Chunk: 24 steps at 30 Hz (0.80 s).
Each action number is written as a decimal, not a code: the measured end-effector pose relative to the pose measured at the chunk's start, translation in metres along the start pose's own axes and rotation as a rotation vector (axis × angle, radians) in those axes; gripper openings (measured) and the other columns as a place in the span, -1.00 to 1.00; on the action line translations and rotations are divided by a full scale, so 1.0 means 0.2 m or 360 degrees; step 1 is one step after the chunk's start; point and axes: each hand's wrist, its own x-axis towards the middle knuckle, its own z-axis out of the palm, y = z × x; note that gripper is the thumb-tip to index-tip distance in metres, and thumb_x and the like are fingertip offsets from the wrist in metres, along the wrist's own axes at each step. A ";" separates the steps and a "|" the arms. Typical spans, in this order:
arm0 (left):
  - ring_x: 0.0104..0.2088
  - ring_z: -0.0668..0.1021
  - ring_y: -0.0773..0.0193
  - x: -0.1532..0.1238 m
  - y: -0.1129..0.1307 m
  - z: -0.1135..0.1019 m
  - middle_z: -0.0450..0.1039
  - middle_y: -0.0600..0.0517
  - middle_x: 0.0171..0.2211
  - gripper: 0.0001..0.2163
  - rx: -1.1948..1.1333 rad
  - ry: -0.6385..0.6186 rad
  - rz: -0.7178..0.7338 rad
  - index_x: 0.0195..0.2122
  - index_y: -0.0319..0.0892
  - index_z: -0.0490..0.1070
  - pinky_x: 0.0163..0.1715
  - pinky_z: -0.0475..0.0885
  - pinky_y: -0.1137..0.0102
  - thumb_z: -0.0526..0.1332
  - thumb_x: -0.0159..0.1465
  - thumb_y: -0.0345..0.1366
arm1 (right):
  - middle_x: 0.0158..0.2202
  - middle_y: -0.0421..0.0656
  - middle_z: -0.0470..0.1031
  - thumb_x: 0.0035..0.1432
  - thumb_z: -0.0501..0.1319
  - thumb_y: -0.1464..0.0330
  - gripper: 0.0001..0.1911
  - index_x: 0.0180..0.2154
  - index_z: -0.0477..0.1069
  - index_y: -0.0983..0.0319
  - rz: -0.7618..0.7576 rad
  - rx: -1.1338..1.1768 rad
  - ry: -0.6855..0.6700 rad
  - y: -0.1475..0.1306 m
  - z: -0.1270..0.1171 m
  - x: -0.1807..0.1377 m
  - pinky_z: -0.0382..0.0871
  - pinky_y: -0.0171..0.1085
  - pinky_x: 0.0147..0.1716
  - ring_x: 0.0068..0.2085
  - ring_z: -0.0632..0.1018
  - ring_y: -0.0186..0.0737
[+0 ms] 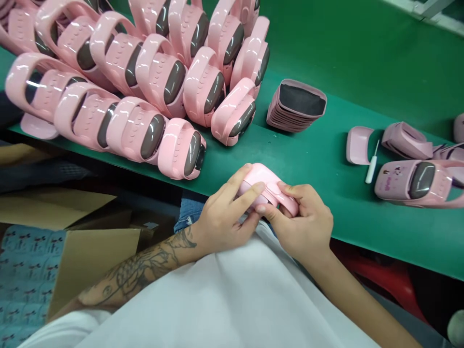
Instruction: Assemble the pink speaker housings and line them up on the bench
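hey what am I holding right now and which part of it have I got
A pink plastic piece, in both hands: your left hand grips the rounded body, your right hand the handle-like end.

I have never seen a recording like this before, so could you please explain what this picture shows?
There is no machine: these are a person's own two bare hands, seen by a camera worn on their head, looking forward and down. The left hand and right hand both hold a pink piece in their fingers, by the near edge of a green table. On it, many pink handled units crowd the left side, a mauve stack stands beyond the hands, and a white-handled tool lies to the right, near a printed unit.
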 end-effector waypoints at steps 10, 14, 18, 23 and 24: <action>0.27 0.58 -0.02 0.08 -0.06 -0.07 0.52 -0.21 0.27 -0.52 -0.0592 -0.0124 -0.0380 0.37 -0.10 0.40 0.28 0.54 0.07 0.25 0.42 -0.26 | -0.59 -0.42 0.29 0.02 0.52 0.06 -0.55 -0.19 0.48 0.16 0.0331 0.0355 -0.0090 0.08 0.02 -0.04 0.31 -0.30 -0.57 -0.58 0.32 -0.33; 0.08 0.68 0.00 0.21 -0.04 -0.01 0.66 -0.20 0.05 -0.54 -0.0809 0.0014 -0.0882 0.11 -0.21 0.61 0.11 0.60 0.16 0.11 0.52 0.04 | -0.46 -0.31 0.54 0.06 0.50 0.09 -0.41 0.05 0.46 0.19 0.0462 0.0356 -0.0254 0.05 -0.03 -0.03 0.44 -0.25 -0.50 -0.51 0.51 -0.22; -0.14 0.71 0.05 0.27 0.05 0.08 0.70 -0.17 -0.14 -0.40 -0.0669 -0.0131 -0.0917 -0.08 -0.24 0.65 -0.09 0.62 0.20 0.02 0.50 0.18 | -0.28 -0.17 0.70 0.17 0.44 0.12 -0.31 0.26 0.41 0.20 0.0488 0.0159 -0.0540 -0.01 -0.13 -0.02 0.56 -0.15 -0.34 -0.31 0.69 -0.05; -0.03 0.70 0.03 0.26 0.04 0.11 0.69 -0.18 -0.07 -0.45 -0.0482 -0.0192 -0.0561 -0.10 -0.20 0.67 0.01 0.58 0.15 0.02 0.53 0.13 | -0.20 -0.22 0.73 0.28 0.35 0.09 -0.61 0.08 0.59 0.07 0.0372 0.0096 -0.0639 -0.04 -0.16 -0.03 0.53 -0.20 -0.29 -0.26 0.67 -0.10; 0.01 0.69 0.02 0.26 0.03 0.11 0.69 -0.18 -0.06 -0.44 -0.0468 -0.0187 -0.0492 -0.16 -0.19 0.68 0.05 0.57 0.13 0.01 0.53 0.12 | -0.20 -0.22 0.73 0.27 0.34 0.07 -0.58 0.10 0.58 0.06 0.0366 0.0066 -0.0612 -0.04 -0.15 -0.03 0.52 -0.19 -0.30 -0.28 0.66 -0.10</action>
